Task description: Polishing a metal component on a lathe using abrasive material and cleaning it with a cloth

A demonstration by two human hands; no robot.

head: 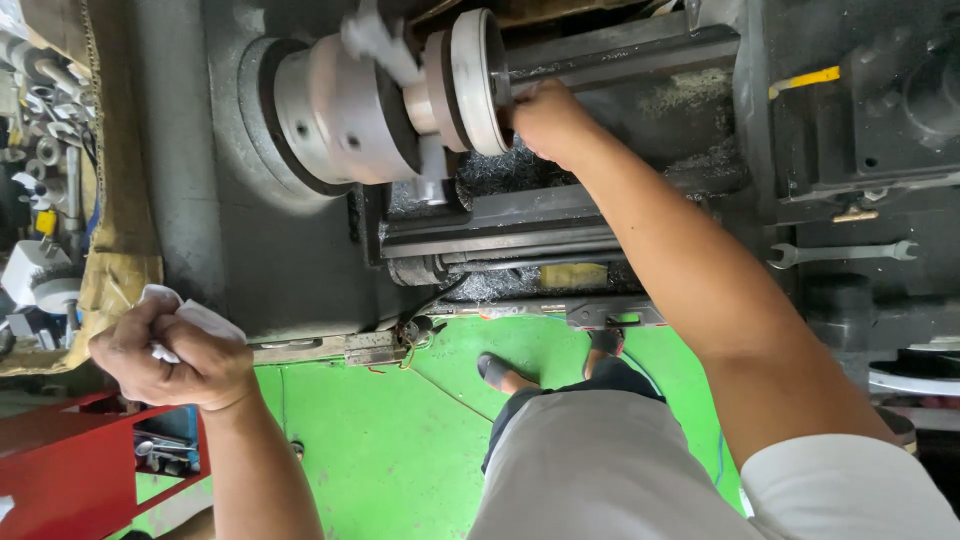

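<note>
Two bare hands at a lathe. Right hand (pixel 545 118): pressed against the face of the pale disc (pixel 478 80) mounted on the chuck (pixel 335 110); grip not discernible. Left hand (pixel 172 352): clenched around a white rag (pixel 195 318), well apart from the disc, near the lathe's front edge. Spanner (pixel 842 253) lies on the carriage, untouched.

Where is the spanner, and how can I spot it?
Find the big grey lathe, then look to the dark block at its far right. The spanner lies flat there, alone, beyond the right hand's arm. It is thin, silvery, with an open jaw at each end.
</note>
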